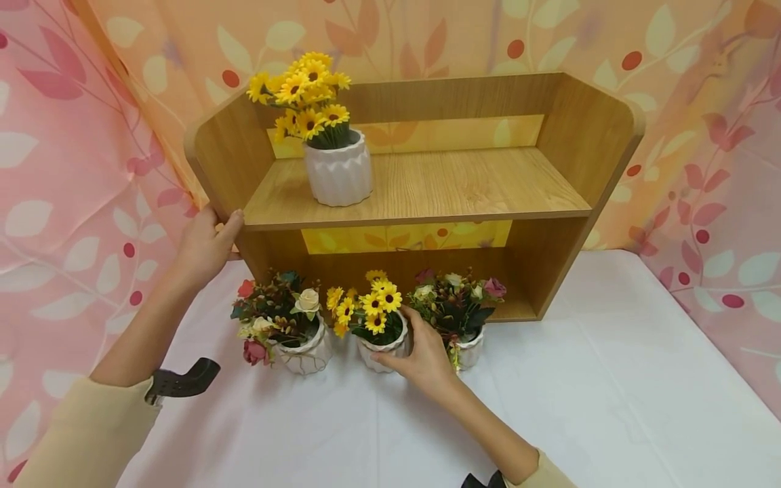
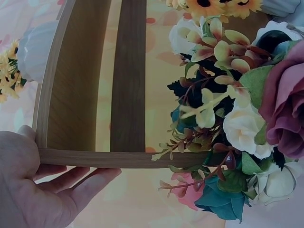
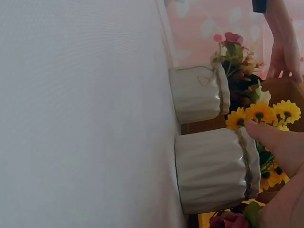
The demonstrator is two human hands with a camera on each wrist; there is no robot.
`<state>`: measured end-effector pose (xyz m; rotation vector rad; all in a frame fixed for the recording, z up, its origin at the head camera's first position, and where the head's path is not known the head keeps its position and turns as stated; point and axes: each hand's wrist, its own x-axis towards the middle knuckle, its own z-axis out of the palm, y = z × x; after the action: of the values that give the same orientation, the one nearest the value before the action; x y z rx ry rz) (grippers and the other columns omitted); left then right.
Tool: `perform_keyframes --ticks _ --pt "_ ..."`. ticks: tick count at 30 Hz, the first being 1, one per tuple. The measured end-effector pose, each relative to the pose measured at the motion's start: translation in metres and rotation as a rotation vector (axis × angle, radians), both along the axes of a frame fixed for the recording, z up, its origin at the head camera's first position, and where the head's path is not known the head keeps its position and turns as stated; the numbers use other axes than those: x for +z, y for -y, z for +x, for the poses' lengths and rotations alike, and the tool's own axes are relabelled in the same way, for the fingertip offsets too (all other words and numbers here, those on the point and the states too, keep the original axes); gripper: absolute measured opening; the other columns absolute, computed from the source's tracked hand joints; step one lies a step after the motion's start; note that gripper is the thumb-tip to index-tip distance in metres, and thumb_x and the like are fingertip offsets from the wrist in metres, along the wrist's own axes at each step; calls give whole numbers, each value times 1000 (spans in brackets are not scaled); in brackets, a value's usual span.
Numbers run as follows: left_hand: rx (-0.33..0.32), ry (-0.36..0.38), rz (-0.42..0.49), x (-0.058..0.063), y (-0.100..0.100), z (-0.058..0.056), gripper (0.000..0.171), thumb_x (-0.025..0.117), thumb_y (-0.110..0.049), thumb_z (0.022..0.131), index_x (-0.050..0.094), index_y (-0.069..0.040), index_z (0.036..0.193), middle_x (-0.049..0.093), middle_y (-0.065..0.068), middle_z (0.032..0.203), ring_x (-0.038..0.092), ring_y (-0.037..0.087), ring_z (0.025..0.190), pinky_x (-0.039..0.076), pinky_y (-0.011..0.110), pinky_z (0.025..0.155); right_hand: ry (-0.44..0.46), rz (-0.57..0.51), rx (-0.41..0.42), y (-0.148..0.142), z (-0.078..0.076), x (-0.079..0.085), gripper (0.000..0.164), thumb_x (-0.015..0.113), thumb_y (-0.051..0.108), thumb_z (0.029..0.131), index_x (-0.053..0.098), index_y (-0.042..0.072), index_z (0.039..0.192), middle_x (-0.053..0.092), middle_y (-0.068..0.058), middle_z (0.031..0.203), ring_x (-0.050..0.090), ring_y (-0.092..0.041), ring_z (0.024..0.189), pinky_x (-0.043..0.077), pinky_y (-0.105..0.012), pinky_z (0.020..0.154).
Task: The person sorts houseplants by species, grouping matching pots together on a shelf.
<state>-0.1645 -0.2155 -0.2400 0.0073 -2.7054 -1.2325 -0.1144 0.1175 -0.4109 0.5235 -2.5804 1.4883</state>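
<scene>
one white pot, the upper pot, is already set on the upper board of the wooden shelf, while three others are left on the bench in front; by that count, only a small part of the work is judged done. the middle pot is grasped near its rim by the right hand, thumb in front and fingers round the far side; it is seen at the bench surface, though whether its base is lifted cannot be told. with that pot taken as the clock's centre in the head view, the left pot is found at 9 o'clock, the right pot at 3, and the upper pot between 11 and 12. at 10 o'clock, the shelf's side is gripped by the left hand.

yellow flowers are held in both the upper and middle pots. twine is wound below the middle pot's rim. the left pot is filled with mixed flowers, the right pot with purple and cream flowers.
</scene>
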Motion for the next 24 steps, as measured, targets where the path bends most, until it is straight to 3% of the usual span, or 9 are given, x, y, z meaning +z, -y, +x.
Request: perform_keyframes --ticks 9,17,24 --pt "-4 -8 8 -1 2 -2 75 34 -45 112 13 3 166 33 33 164 48 59 139 54 58 94 21 -28 -11 5 -2 -10 97 96 22 77 42 -8 152 58 -31 145 56 -49 134 47 -65 112" --pt "-10 -3 17 -2 2 -4 74 35 -44 113 16 4 166 36 34 162 50 57 138 54 55 94 88 -87 -50 13 1 -18 108 99 18 72 36 1 157 54 -29 148 52 -49 137 45 -66 111" --pt "-11 -22 18 -2 2 -3 71 34 -40 113 16 5 165 35 36 162 50 59 137 53 54 92 49 -97 -105 21 1 -23 107 101 10 66 39 5 154 62 -25 142 58 -48 131 49 -65 105"
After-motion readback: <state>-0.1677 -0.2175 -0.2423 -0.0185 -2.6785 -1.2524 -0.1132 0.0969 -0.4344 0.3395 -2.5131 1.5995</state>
